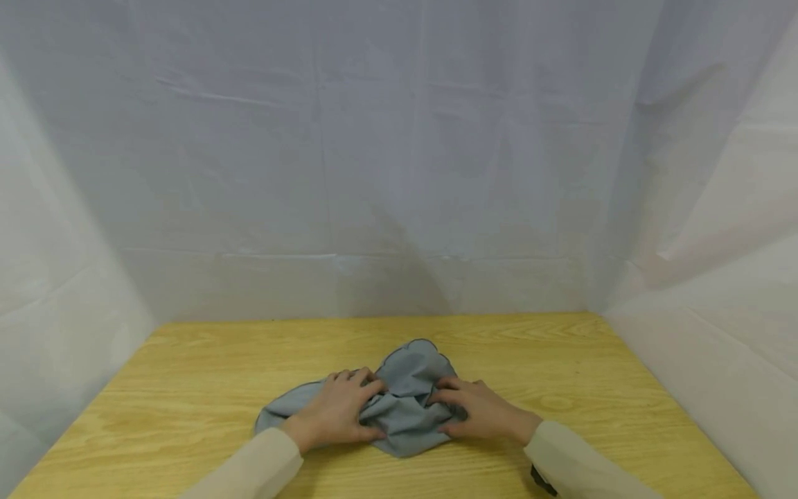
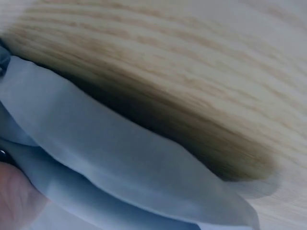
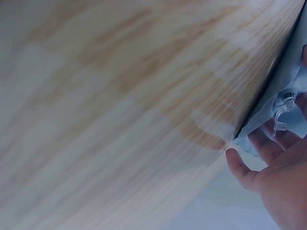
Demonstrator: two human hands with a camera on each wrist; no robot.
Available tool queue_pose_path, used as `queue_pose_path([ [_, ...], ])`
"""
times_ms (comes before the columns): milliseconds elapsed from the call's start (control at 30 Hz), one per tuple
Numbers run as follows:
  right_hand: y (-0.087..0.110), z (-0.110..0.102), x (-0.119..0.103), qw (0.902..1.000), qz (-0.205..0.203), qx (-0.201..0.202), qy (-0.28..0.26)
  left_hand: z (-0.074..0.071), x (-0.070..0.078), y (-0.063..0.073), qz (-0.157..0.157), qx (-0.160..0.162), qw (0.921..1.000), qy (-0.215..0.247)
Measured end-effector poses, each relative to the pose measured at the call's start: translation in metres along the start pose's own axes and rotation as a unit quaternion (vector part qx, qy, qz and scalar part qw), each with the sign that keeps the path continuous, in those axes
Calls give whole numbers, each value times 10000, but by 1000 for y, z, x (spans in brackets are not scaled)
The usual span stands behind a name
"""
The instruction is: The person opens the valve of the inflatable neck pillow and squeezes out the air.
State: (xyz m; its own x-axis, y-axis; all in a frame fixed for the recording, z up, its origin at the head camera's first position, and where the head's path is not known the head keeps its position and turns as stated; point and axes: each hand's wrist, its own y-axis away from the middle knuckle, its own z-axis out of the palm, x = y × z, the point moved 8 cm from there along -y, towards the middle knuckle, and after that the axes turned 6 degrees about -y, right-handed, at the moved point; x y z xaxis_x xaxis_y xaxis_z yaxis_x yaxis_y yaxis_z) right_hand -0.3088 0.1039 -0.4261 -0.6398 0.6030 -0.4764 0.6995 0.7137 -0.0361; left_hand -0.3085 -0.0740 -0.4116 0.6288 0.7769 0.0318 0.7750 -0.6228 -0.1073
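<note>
Left hand and right hand are clamped on the cloth, loads of bench either side of it before the edges.

Head view: left sleeve long, pale cream-beige, plain; straight-edged end at the wrist. Right sleeve matches in colour and cut, smooth fabric with slight creasing. Small black item, irregular outline, partly visible at the lower edge of the right sleeve; nature unclear. Left hand and right hand bare.
</note>
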Motion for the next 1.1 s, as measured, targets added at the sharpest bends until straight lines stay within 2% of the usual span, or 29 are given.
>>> queue_pose_path([
  [600, 2, -1, -4, 9994, -325, 79, -36, -6, 0, -3, 29, 359, 9993, -105],
  [900, 1, 1, 0, 9996, -17, -180, -237, -2, -4, -1, 59, 212, 9997, 112],
  [1100, 0, 3, 1, 9995, 78, -244, -164, -1, -4, -1, -85, 80, 9993, 360],
])
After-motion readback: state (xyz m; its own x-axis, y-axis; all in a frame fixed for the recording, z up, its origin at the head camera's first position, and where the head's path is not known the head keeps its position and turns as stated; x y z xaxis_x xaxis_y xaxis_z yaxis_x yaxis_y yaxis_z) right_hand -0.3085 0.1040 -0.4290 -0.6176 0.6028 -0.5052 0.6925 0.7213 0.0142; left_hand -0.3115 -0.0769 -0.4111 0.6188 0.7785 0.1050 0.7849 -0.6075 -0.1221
